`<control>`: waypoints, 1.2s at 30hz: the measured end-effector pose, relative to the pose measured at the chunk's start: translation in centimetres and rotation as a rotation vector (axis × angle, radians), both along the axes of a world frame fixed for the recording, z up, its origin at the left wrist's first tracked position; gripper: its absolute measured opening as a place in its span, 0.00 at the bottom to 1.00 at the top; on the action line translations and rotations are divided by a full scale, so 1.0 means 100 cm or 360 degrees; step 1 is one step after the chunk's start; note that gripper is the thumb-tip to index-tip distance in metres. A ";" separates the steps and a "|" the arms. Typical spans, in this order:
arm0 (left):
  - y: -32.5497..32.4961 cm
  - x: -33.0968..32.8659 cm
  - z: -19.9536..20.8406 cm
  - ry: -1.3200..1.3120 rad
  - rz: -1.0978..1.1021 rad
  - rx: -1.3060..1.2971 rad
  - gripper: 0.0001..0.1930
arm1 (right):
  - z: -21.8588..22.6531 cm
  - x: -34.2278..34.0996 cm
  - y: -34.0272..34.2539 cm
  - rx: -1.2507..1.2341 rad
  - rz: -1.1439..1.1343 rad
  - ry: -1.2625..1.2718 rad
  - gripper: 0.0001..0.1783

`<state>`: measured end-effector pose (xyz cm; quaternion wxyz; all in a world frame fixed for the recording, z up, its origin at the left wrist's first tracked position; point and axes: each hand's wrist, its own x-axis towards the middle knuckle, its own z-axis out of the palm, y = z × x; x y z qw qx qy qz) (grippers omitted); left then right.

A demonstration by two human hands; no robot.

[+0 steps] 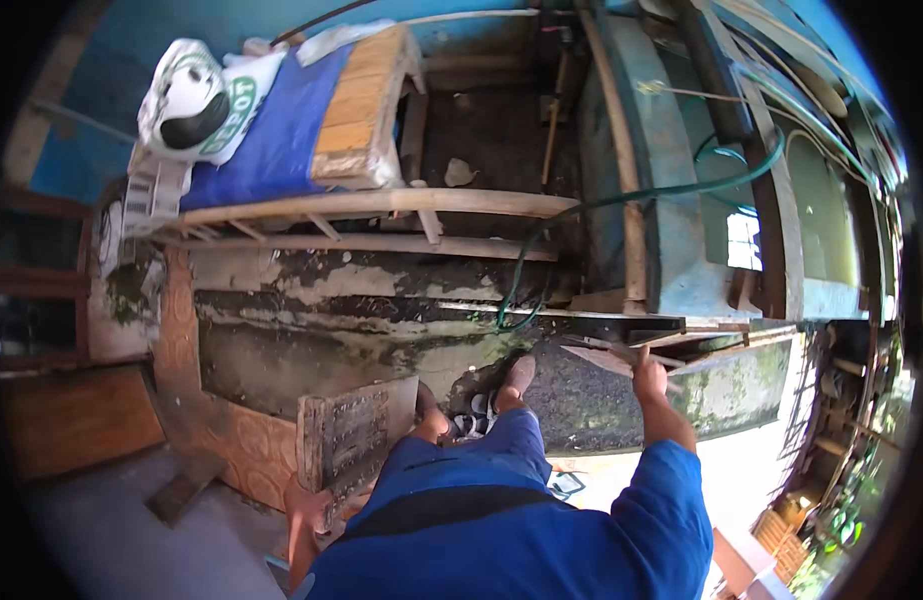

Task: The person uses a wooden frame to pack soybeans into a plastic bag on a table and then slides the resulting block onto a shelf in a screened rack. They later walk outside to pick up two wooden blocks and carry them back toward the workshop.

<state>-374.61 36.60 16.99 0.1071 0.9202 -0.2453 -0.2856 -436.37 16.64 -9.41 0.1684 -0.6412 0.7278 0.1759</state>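
My left hand point(306, 503) is closed on the lower left edge of a weathered wooden board point(361, 440), which stands tilted beside my left leg. Its rough face is dark and speckled. On the other side, my right arm reaches forward, and my right hand point(649, 380) is closed at the edge of a thin grey wooden board point(603, 358). The thumb or a finger shows on top of that edge; the remaining fingers are hidden. More flat boards point(726, 345) lie or lean just beyond this hand, next to the low wall.
A bamboo ladder point(381, 203) lies across the front of a wooden bench point(366, 110) with a blue cover and a white sack point(216, 110). Over the beams hangs a green hose point(671, 190). A short plank point(186, 487) rests on the floor at left; a mossy concrete edge point(271, 370) runs ahead.
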 end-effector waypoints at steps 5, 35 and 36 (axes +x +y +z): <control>0.050 0.068 -0.029 0.0196 0.0064 -0.0134 0.28 | 0.035 0.072 0.048 -0.0041 -0.0324 -0.0018 0.30; 0.186 0.281 -0.007 -0.0307 0.1293 0.0059 0.28 | 0.201 0.689 -0.089 -0.0384 0.1465 -0.0693 0.16; 0.186 0.287 -0.011 -0.0299 0.1346 0.0139 0.28 | 0.197 0.712 -0.101 -0.0387 0.1538 -0.0671 0.15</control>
